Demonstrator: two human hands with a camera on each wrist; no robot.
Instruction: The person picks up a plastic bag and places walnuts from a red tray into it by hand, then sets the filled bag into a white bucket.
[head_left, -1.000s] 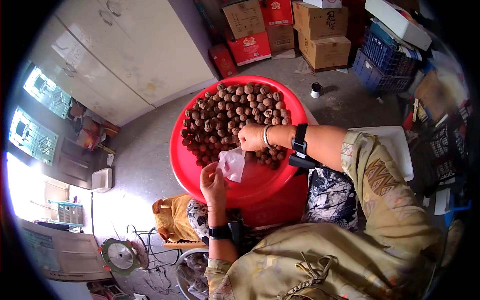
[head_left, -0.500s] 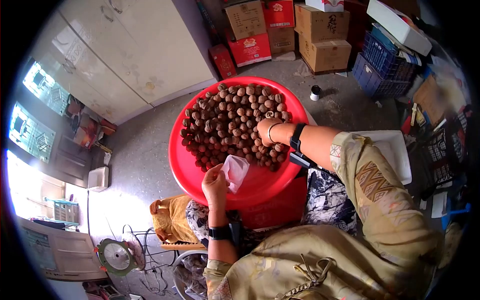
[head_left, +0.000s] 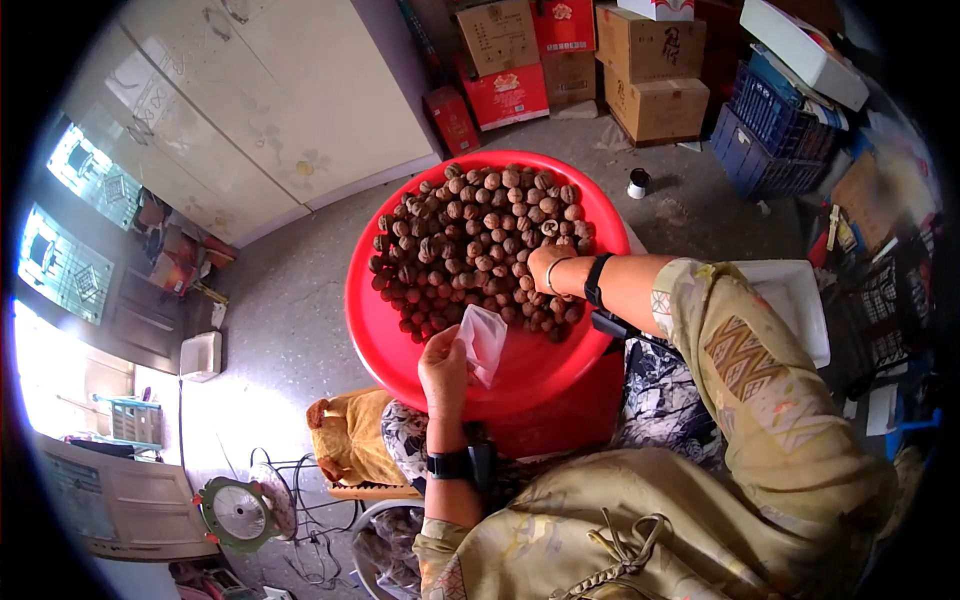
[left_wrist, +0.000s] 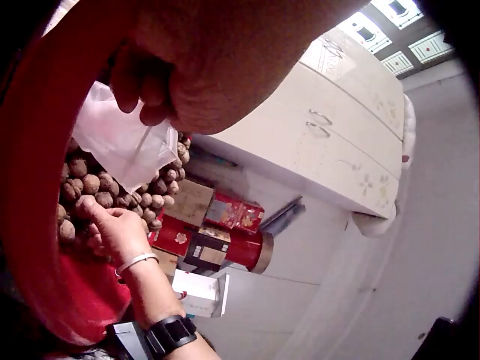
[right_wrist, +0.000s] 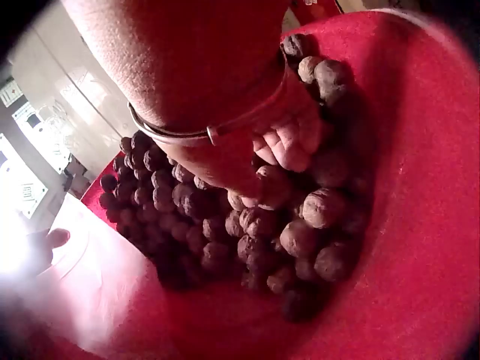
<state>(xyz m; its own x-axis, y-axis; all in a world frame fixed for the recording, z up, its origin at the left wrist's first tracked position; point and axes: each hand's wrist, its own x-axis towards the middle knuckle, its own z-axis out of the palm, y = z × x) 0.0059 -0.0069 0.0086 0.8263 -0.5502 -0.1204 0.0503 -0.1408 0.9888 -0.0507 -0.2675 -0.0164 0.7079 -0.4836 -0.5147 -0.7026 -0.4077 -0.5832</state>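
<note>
A wide red basin (head_left: 535, 375) holds a heap of brown walnuts (head_left: 470, 235), mostly toward its far side. My left hand (head_left: 443, 370) pinches a small whitish plastic bag (head_left: 484, 345) by its edge over the near left part of the basin. In the left wrist view the bag (left_wrist: 124, 142) hangs slack, its mouth partly spread. On the right side of the heap my right hand (head_left: 546, 268) reaches down among the nuts. The right wrist view shows its fingers (right_wrist: 289, 146) curled, with thumb and forefinger at a walnut (right_wrist: 271, 189).
Cardboard boxes (head_left: 655, 105) and blue crates (head_left: 760, 150) stand beyond the basin. A white tray (head_left: 795, 300) lies at right, partly behind the right sleeve. On the left are a pale cabinet (head_left: 260, 110), a yellow cloth-like item (head_left: 350, 437) and cables (head_left: 300, 500).
My right hand has left the bag's mouth and moved right, down into the walnuts. My left hand has stayed near the same spot with the bag, which now hangs more upright.
</note>
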